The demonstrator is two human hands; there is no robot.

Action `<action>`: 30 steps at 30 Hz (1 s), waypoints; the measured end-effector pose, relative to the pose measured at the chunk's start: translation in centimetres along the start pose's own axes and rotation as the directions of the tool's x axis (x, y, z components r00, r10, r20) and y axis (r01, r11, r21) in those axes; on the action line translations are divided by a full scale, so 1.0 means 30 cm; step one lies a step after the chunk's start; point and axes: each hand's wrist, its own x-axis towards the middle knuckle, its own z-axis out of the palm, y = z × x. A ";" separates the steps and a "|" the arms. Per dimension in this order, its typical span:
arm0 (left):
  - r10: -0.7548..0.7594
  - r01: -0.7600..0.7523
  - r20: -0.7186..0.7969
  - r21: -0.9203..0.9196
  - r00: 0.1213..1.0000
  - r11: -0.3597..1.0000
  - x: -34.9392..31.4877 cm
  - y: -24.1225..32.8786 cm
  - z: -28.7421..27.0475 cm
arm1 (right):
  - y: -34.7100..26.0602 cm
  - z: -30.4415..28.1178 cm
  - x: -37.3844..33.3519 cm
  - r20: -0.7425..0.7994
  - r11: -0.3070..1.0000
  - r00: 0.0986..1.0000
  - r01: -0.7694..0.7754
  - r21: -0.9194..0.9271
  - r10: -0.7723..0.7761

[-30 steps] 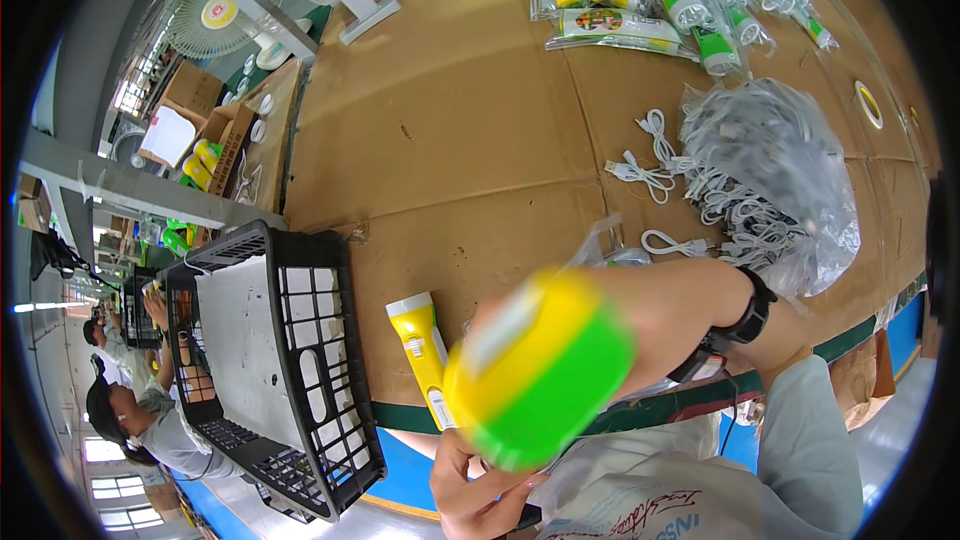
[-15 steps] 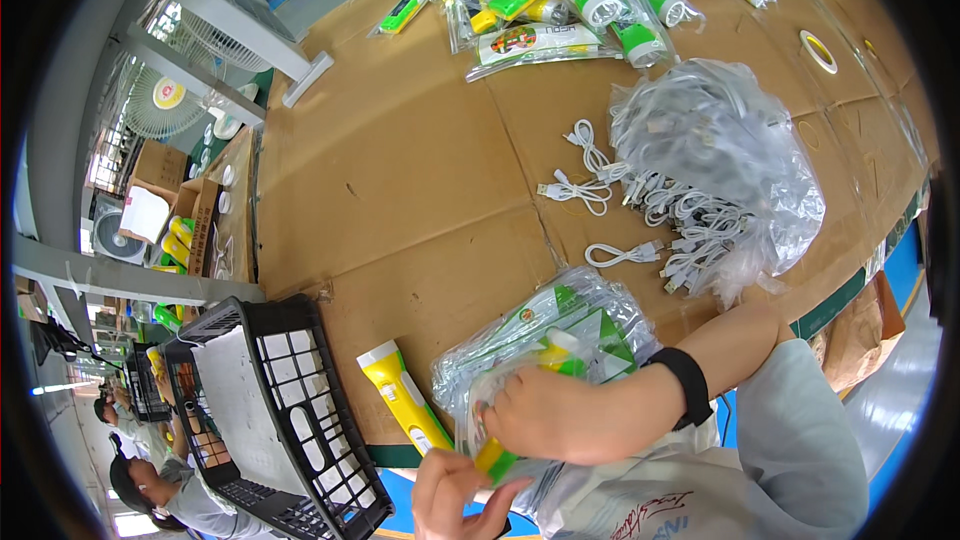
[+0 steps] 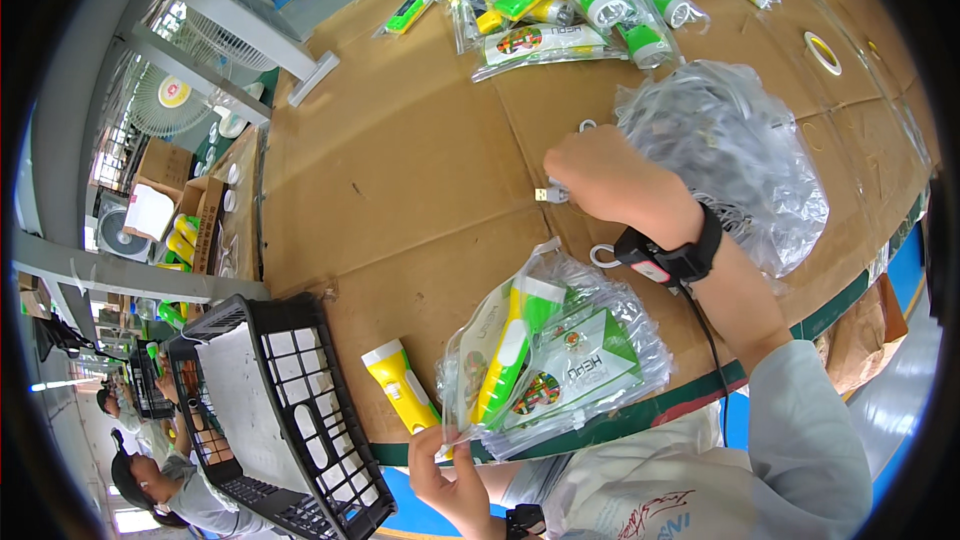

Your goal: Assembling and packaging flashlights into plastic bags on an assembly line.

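Two hands work over a cardboard-covered surface (image 3: 400,160) whose near edge runs just above the left hand (image 3: 455,460). Left of that hand, a black plastic crate (image 3: 290,420) hangs past the edge, with a yellow flashlight (image 3: 400,390) lying between crate and hand. The left hand pinches the lower corner of a clear plastic bag (image 3: 560,350), fingers pressed together on it; the bag lies just above the hand and holds a green-and-yellow flashlight (image 3: 510,345) beside a white and green printed card. A wide stretch of bare cardboard opens beyond the bag, up toward the far pile of bagged green flashlights (image 3: 560,0). The right hand (image 3: 610,175), wearing a black wrist strap, is closed around a white cable (image 3: 550,194) whose metal plug pokes out to its left. Just right of this hand sits a big crinkled clear bag of cables (image 3: 740,160). Farther right, a roll of tape (image 3: 823,50) lies flat near the surface's rim.
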 end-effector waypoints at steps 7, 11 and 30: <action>0.077 -0.073 -0.142 0.040 0.987 0.997 0.017 0.024 0.008 | -0.256 -0.256 -0.019 -0.123 0.808 0.907 0.416 0.418 -0.403; 0.013 -0.027 -0.226 -0.058 0.974 0.998 0.001 0.049 0.030 | -0.400 -0.229 -0.043 0.050 0.731 0.822 0.474 0.491 -0.567; 0.141 -0.123 -0.333 0.074 0.932 0.990 -0.033 0.037 0.057 | -0.556 -0.209 -0.099 -0.483 0.660 0.729 0.668 0.345 -0.485</action>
